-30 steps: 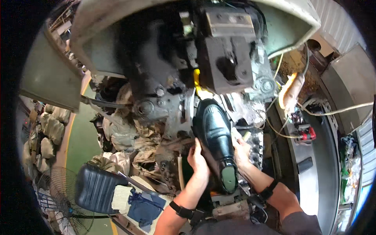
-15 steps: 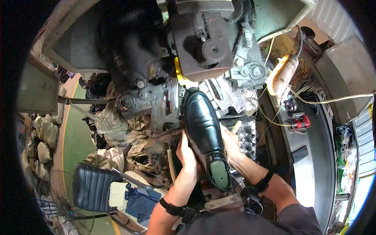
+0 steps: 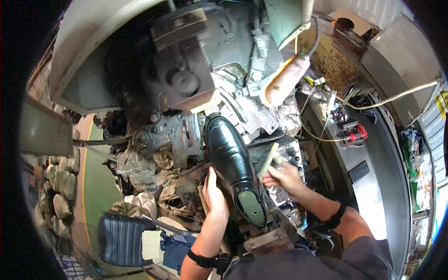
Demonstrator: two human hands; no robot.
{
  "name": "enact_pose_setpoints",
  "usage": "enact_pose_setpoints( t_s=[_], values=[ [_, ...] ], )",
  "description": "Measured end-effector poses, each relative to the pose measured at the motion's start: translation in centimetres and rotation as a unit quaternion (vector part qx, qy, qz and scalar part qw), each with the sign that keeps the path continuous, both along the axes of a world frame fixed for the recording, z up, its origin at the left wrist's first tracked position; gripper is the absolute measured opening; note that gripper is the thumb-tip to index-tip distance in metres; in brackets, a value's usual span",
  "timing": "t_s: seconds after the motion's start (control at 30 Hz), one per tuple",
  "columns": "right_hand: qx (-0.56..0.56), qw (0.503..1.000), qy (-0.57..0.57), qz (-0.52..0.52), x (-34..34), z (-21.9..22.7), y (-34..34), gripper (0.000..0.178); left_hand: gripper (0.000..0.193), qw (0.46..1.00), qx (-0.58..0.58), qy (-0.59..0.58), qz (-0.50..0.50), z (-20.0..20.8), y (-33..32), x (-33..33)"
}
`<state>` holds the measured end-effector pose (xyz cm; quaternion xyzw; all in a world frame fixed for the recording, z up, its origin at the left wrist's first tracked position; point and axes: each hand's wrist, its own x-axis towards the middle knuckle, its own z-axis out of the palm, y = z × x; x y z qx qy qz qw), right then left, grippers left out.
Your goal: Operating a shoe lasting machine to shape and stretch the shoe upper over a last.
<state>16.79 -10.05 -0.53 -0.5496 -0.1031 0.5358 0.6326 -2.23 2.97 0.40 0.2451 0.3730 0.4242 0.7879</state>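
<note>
A glossy black leather shoe upper (image 3: 228,144) is stretched over a green shoe last (image 3: 251,205). Its toe points away from me, against the metal parts of a large machine. My left hand (image 3: 215,193) lies along the left side of the shoe, fingers stretched out flat; whether the palm touches the leather I cannot tell. On the other side, apart from the shoe, my right hand (image 3: 283,177) has its thumb and fingers closed around a pale, flat stick-like piece (image 3: 269,159). The lower end of that piece is hidden by the fingers.
The dark machine head (image 3: 182,74) rises beyond the shoe. A worn cream-coloured lamp-like tool (image 3: 287,81) hangs at right, near a steel bench (image 3: 368,200) with a red tool (image 3: 357,134). Cloth bundles (image 3: 140,163) and a black chair (image 3: 128,238) stand left.
My right hand has left the shoe's side and closed on the pale stick. The left hand stays beside the shoe. The whole view has shifted, so the machine appears further left.
</note>
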Motion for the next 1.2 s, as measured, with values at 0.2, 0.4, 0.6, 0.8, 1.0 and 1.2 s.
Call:
enact_pose_setpoints(
  t_s=[0.2,0.4,0.6,0.8,1.0,1.2],
  values=[
    [-0.105,0.981,-0.152,-0.067,7.7,-6.8,-8.0,0.078,0.048,0.995,0.060,0.076,0.005,0.8,-0.9,-0.8],
    [-0.009,0.996,-0.084,0.026,4.1,-2.1,-4.6,0.083,0.052,0.997,-0.007,0.022,-0.067,2.9,-0.8,0.6],
    [0.046,0.992,0.110,0.048,-0.6,-0.8,5.0,0.064,0.045,0.996,-0.071,-0.058,-0.018,1.6,0.6,2.2],
    [0.165,0.972,0.146,-0.086,-4.4,0.1,6.8,0.040,0.042,0.990,-0.107,-0.094,0.017,1.3,0.8,1.8],
    [0.113,0.979,0.047,-0.166,-5.6,1.2,7.3,0.051,0.041,0.991,-0.111,-0.032,0.069,0.4,1.1,1.5],
    [0.111,0.979,0.047,-0.163,-5.1,1.5,7.1,0.052,0.040,0.991,-0.104,-0.037,0.073,0.2,0.8,1.9]
  ],
)
